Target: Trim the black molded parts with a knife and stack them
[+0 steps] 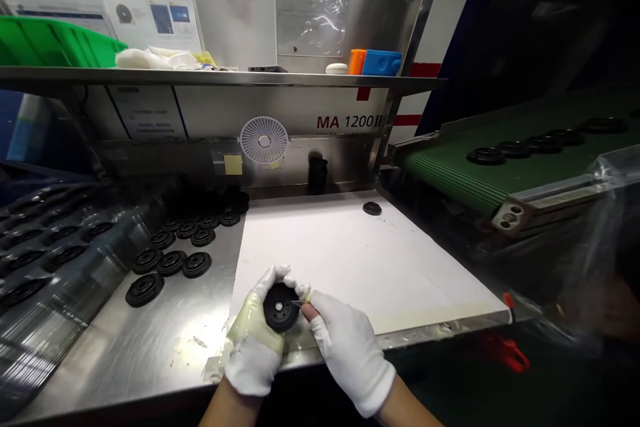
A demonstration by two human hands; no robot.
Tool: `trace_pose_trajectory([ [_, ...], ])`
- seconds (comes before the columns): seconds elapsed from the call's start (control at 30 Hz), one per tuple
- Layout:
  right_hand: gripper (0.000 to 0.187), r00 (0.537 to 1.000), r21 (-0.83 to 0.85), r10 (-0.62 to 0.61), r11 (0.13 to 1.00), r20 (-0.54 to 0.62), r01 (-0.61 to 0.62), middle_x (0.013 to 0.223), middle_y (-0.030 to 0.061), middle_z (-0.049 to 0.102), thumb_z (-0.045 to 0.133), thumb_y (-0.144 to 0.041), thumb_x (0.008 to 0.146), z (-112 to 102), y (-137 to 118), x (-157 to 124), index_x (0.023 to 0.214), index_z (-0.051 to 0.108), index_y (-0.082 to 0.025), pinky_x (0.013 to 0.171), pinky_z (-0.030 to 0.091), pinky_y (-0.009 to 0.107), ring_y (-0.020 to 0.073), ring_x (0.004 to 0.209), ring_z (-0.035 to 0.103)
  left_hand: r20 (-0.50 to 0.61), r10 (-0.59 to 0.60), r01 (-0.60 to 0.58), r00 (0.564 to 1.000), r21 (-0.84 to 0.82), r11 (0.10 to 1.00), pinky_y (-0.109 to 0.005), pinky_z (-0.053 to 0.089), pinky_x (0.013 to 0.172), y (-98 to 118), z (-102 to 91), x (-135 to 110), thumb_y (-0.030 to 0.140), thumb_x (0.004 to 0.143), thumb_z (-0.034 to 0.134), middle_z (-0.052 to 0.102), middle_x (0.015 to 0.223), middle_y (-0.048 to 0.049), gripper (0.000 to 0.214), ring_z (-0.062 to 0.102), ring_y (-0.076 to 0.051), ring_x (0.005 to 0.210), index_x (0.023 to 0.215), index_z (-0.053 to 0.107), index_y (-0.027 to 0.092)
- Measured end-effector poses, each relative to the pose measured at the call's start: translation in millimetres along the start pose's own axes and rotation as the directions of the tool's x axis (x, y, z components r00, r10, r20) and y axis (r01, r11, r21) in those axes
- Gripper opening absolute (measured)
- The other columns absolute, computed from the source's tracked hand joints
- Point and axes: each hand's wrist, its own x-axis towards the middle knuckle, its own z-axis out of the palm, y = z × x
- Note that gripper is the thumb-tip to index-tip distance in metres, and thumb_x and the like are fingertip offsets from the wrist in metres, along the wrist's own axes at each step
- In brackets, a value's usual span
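My left hand (257, 330), in a white and pale-yellow glove, is closed around a black round wheel-like part (281, 308) with a light centre and small holes around it. My right hand (345, 340), in a white glove with a bare fingertip showing, pinches a thin pointed tool (296, 303). Its tip reaches the face of the black part near the centre; whether it touches is hard to make out. Both hands are over the front edge of a white sheet (320, 240) on the bench.
Several black round parts (173, 263) lie on the metal bench at left, beside clear trays (65, 267) of more. One black part (372, 208) sits at the sheet's back right. A green conveyor belt (450, 177) carries others. A fan (264, 140) hangs below the shelf (225, 78).
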Motion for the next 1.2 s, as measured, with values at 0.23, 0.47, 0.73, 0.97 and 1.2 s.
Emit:
trace_pose_trajectory([
  [0.23,0.027,0.999,-0.108,0.036,0.994,0.009,-0.035,0.074,-0.0028,0.065,0.034,-0.036,0.094,11.6,-1.0,-4.9,0.081,0.056,-0.026,0.054,0.027,0.025,0.0146,0.064,0.057,0.008,0.125,-0.125,0.992,0.06,0.99,-0.032,0.051,0.084,-1.9,6.8,-1.1,0.001,0.062,0.066,0.066,0.085,-0.0042,0.036,0.063,-0.017,0.082,0.094,0.063,0.017],
  [0.47,0.032,0.997,-0.067,0.075,0.995,0.01,-0.074,0.069,-0.002,0.063,0.03,-0.035,0.094,26.5,-10.1,-14.9,0.078,0.055,-0.025,0.055,0.026,0.026,0.0149,0.063,0.057,-0.028,0.047,-0.049,0.999,-0.104,0.993,-0.034,0.047,0.09,-10.3,5.4,14.1,0.012,0.07,0.06,0.064,0.083,-0.0033,0.026,0.062,-0.016,0.083,0.095,0.063,0.017],
  [0.73,0.025,0.995,-0.043,0.098,0.994,0.029,-0.097,0.078,0.0019,0.066,0.034,-0.031,0.093,17.9,-0.3,-10.1,0.09,0.057,-0.023,0.06,0.033,0.026,0.0179,0.072,0.061,0.109,-0.194,0.205,0.975,-0.108,0.973,-0.035,0.051,0.075,-0.2,-5.5,13.5,0.017,0.072,0.056,0.062,0.074,-0.0041,0.03,0.061,-0.017,0.073,0.102,0.061,0.017],
  [0.97,0.025,0.994,-0.113,0.102,0.988,-0.025,-0.104,0.071,-0.0008,0.064,0.033,-0.031,0.093,29.1,-8.4,-16.4,0.085,0.056,-0.025,0.054,0.026,0.027,0.0165,0.061,0.057,-0.031,0.009,-0.011,0.999,-0.057,0.998,-0.027,0.052,0.073,-12.0,-2.5,21.1,0.01,0.068,0.061,0.06,0.07,-0.0003,0.024,0.06,-0.013,0.069,0.09,0.063,0.019],
  [1.2,0.028,0.996,-0.076,0.082,0.994,-0.019,-0.083,0.07,-0.0009,0.063,0.03,-0.032,0.094,29.6,-12.0,-17.0,0.081,0.054,-0.024,0.052,0.024,0.027,0.0155,0.06,0.056,0.086,-0.031,0.035,0.996,-0.054,0.998,-0.04,0.048,0.086,-10.7,-5.3,15.7,0.015,0.075,0.054,0.063,0.102,-0.0089,0.038,0.06,-0.022,0.094,0.114,0.056,0.019],
])
